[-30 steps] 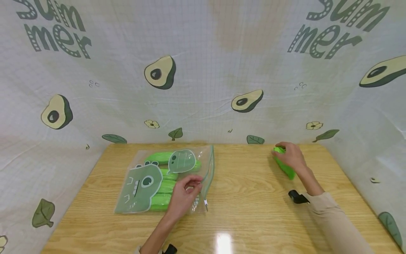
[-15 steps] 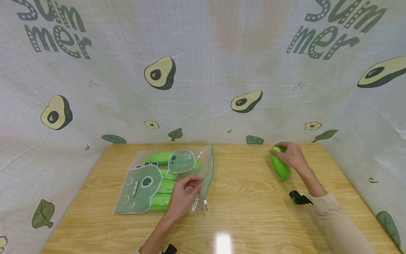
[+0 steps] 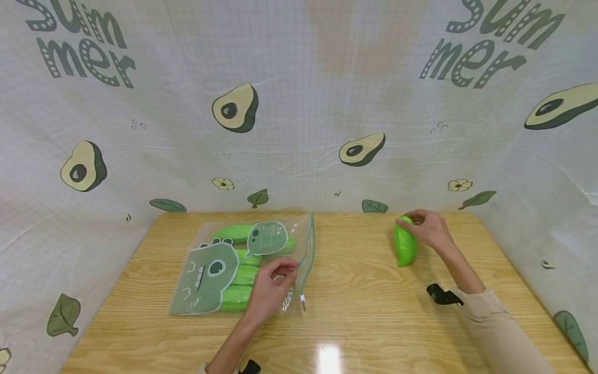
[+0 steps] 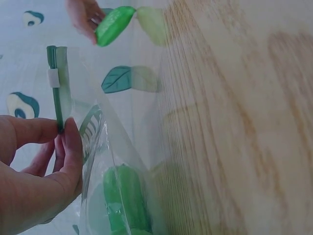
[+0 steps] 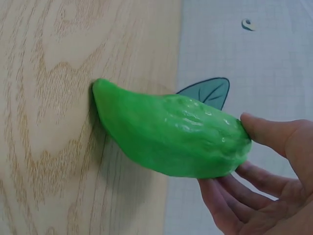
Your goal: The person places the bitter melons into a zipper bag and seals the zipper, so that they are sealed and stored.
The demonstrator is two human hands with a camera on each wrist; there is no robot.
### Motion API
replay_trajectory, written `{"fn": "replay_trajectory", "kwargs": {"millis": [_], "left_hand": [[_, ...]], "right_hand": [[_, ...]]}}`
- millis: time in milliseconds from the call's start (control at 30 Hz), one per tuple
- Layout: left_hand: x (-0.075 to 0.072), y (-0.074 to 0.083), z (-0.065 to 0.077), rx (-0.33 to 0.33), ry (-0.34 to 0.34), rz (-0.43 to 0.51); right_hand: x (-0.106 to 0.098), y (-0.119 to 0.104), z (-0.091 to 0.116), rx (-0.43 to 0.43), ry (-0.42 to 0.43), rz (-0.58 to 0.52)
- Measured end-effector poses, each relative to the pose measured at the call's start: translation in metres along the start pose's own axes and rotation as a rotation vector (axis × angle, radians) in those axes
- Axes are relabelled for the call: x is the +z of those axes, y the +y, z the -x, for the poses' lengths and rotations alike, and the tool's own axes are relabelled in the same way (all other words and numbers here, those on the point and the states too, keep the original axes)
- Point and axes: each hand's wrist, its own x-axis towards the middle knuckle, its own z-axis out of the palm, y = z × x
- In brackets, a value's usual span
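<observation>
A clear zip bag (image 3: 201, 283) with a green dinosaur print lies at the left of the table, several ribbed green vegetables (image 3: 235, 297) inside. My left hand (image 3: 271, 285) pinches the green zip edge (image 4: 58, 105), and the white slider (image 4: 53, 78) sits farther along it in the left wrist view. At the right, my right hand (image 3: 431, 228) grips a glossy, bumpy green bitter melon (image 5: 171, 134) by its thick end, between thumb and fingers. The bitter melon's narrow tip points down, close to the tabletop.
The wooden table (image 3: 355, 291) ends at the back against a white cloth (image 3: 299, 171) printed with avocados and leaves. The cloth also rises on both sides. A glare spot (image 3: 329, 358) shines near the front.
The bitter melon's lower tip has swung left and it now stands more upright in my right hand, which has shifted only slightly. My left hand and the bag stay in place.
</observation>
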Motion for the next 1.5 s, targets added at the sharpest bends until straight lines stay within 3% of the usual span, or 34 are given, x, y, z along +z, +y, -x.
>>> {"fn": "replay_trajectory", "kwargs": {"millis": [667,1100,1500], "left_hand": [[-0.002,0.000,0.000,-0.001,0.006,-0.013],[-0.001,0.002,0.000,-0.015,0.007,-0.002],[0.000,0.002,-0.001,-0.012,-0.004,-0.010]], "right_hand": [[0.009,-0.008,0.010,0.010,-0.002,-0.129],[0.018,-0.015,0.019,0.041,-0.029,-0.335],[0.028,-0.021,0.025,0.046,0.005,-0.472]]}}
